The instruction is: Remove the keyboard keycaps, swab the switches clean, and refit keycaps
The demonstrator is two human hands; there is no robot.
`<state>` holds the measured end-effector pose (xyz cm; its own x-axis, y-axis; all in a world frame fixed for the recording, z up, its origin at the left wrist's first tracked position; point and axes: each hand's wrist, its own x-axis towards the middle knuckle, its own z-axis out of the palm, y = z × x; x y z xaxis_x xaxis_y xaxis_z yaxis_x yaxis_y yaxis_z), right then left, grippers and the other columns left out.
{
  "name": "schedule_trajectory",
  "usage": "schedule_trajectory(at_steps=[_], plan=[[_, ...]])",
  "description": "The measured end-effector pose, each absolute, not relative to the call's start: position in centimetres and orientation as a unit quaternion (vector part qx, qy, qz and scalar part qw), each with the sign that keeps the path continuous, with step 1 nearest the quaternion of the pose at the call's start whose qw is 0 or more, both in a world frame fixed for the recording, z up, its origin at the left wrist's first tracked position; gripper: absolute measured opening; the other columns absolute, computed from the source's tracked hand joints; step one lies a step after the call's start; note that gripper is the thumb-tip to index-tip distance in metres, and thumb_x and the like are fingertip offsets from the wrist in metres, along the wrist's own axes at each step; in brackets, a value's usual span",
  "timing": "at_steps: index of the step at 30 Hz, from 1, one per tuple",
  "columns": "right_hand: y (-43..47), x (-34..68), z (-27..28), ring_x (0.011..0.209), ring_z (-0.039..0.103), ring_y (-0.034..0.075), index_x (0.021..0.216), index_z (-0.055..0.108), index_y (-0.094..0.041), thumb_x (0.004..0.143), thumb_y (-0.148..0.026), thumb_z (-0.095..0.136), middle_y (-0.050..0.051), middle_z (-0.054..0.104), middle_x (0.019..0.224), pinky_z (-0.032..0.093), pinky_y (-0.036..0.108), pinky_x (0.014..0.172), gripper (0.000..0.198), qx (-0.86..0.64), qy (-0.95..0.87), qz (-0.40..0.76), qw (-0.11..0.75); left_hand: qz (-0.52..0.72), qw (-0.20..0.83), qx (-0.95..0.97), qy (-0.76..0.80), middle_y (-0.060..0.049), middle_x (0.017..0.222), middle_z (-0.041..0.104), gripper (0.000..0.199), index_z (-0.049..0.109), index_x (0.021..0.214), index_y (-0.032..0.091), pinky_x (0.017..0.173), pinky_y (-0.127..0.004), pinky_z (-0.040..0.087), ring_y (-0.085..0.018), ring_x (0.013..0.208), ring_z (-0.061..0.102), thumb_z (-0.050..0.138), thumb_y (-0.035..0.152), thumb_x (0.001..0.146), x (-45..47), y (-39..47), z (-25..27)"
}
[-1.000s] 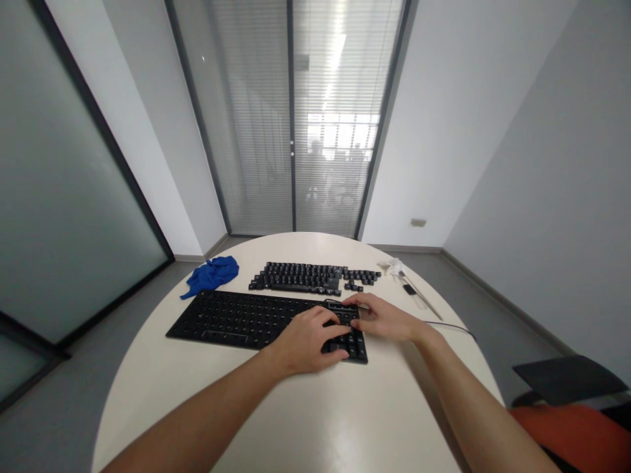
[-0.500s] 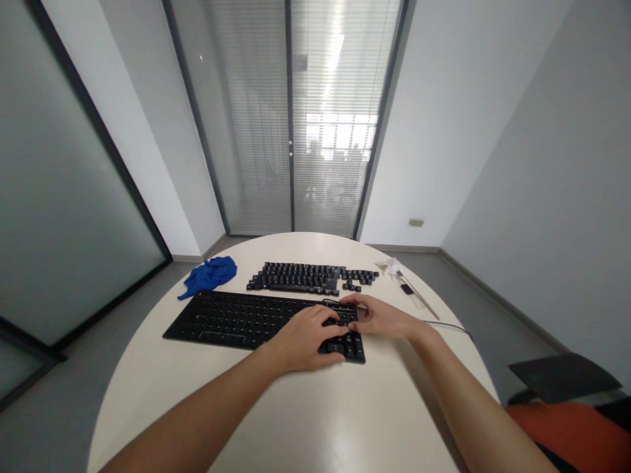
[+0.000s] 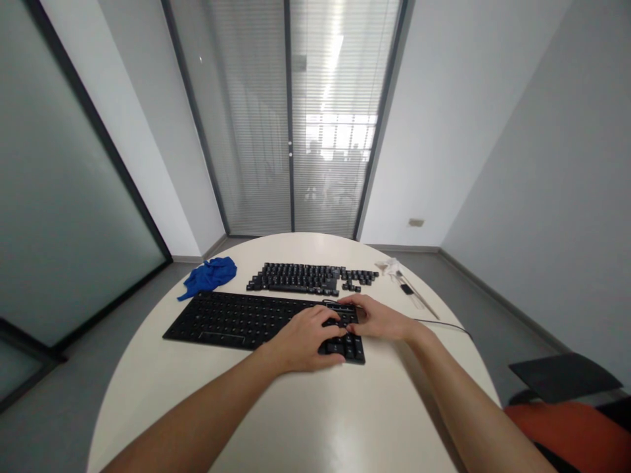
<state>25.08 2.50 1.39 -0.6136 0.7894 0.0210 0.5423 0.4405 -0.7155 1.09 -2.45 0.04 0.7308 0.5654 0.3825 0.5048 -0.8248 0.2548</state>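
Note:
A black keyboard lies across the table, with most of its keycaps off and several numpad keycaps on at its right end. My left hand rests over that numpad end, fingers spread and thumb stretched toward the front edge. At the keyboard's right rear corner is my right hand, its index finger along the back and its thumb over the numpad, close to the left fingertips. Whether a small keycap lies under the fingertips is hidden. Loose black keycaps lie in rows behind the keyboard.
A blue cloth lies at the left rear of the round white table. White tissue and a thin brush-like stick are at the right rear. A dark cable runs rightward. An orange chair stands at the right.
My right hand has shifted very slightly to the left. My left hand, the keyboard and the loose keycaps look unmoved.

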Motion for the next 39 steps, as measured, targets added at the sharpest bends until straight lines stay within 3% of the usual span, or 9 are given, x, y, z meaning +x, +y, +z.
schedule_trajectory(at_steps=[3, 7, 10, 15, 26, 32, 35, 39], plan=[[2.7, 25.4, 1.6, 0.112, 0.06, 0.029, 0.126, 0.063, -0.018, 0.077, -0.038, 0.073, 0.012, 0.066, 0.123, 0.047, 0.042, 0.097, 0.054, -0.4, -0.843, 0.3, 0.2, 0.227, 0.065, 0.929, 0.285, -0.009, 0.125, 0.061, 0.043, 0.065, 0.121, 0.024, 0.104, -0.045, 0.044, -0.029, 0.119, 0.053, 0.072, 0.042, 0.083, 1.0, -2.5, -0.1], [4.2, 26.7, 1.3, 0.089, 0.064, 0.024, 0.108, 0.071, -0.018, 0.089, -0.039, 0.057, 0.009, 0.072, 0.1, 0.049, 0.037, 0.083, 0.032, -0.503, -0.803, 0.177, 0.268, 0.232, 0.065, 0.926, 0.29, -0.009, 0.126, 0.061, 0.048, 0.06, 0.125, 0.022, 0.107, -0.045, 0.041, -0.029, 0.119, 0.053, 0.072, 0.04, 0.082, 1.0, -2.6, -0.2], [5.6, 27.9, 0.4, 0.082, 0.063, 0.023, 0.114, 0.069, -0.018, 0.091, -0.033, 0.053, 0.008, 0.071, 0.096, 0.047, 0.036, 0.079, 0.031, -0.577, -0.762, 0.053, 0.29, 0.232, 0.072, 0.925, 0.294, -0.01, 0.127, 0.061, 0.053, 0.056, 0.127, 0.02, 0.108, -0.045, 0.04, -0.029, 0.121, 0.052, 0.073, 0.04, 0.081, 1.1, -2.6, -0.3], [7.0, 28.8, -1.8, 0.094, 0.063, 0.027, 0.127, 0.064, -0.017, 0.09, -0.026, 0.052, 0.013, 0.068, 0.104, 0.046, 0.036, 0.084, 0.039, -0.646, -0.724, -0.044, 0.239, 0.235, 0.078, 0.923, 0.296, -0.011, 0.128, 0.06, 0.054, 0.054, 0.129, 0.021, 0.108, -0.047, 0.041, -0.029, 0.123, 0.052, 0.072, 0.041, 0.082, 1.0, -2.5, -0.5], [7.7, 28.9, -2.4, 0.093, 0.064, 0.028, 0.111, 0.071, -0.018, 0.092, -0.032, 0.053, 0.015, 0.068, 0.105, 0.045, 0.037, 0.084, 0.029, -0.659, -0.716, -0.042, 0.229, 0.243, 0.086, 0.92, 0.297, -0.011, 0.127, 0.061, 0.054, 0.054, 0.129, 0.019, 0.109, -0.045, 0.042, -0.029, 0.121, 0.053, 0.072, 0.038, 0.081, 1.1, -2.9, -0.1], [6.7, 28.8, -1.3, 0.089, 0.065, 0.027, 0.106, 0.071, -0.018, 0.091, -0.038, 0.053, 0.013, 0.071, 0.105, 0.047, 0.037, 0.08, 0.032, -0.665, -0.7, -0.011, 0.259, 0.31, 0.11, 0.871, 0.366, -0.01, 0.124, 0.063, 0.032, 0.056, 0.123, 0.019, 0.106, -0.044, 0.044, -0.025, 0.117, 0.056, 0.058, 0.026, 0.092, 1.1, -2.3, -0.6], [5.6, 28.0, 0.1, 0.078, 0.065, 0.022, 0.104, 0.071, -0.017, 0.09, -0.044, 0.055, 0.009, 0.073, 0.098, 0.048, 0.034, 0.075, 0.034, -0.628, -0.716, 0.077, 0.296, 0.364, 0.135, 0.821, 0.418, -0.009, 0.119, 0.065, 0.026, 0.058, 0.117, 0.018, 0.104, -0.042, 0.046, -0.024, 0.113, 0.058, 0.057, 0.021, 0.092, 1.0, -1.6, -1.2], [3.7, 25.9, 1.9, 0.086, 0.063, 0.022, 0.099, 0.071, -0.018, 0.088, -0.043, 0.06, 0.008, 0.072, 0.1, 0.047, 0.033, 0.077, 0.03, -0.479, -0.793, 0.214, 0.308, 0.393, 0.179, 0.789, 0.437, -0.007, 0.112, 0.068, 0.023, 0.061, 0.11, 0.019, 0.1, -0.041, 0.048, -0.024, 0.108, 0.061, 0.06, 0.017, 0.088, 0.9, -0.9, -1.6]])
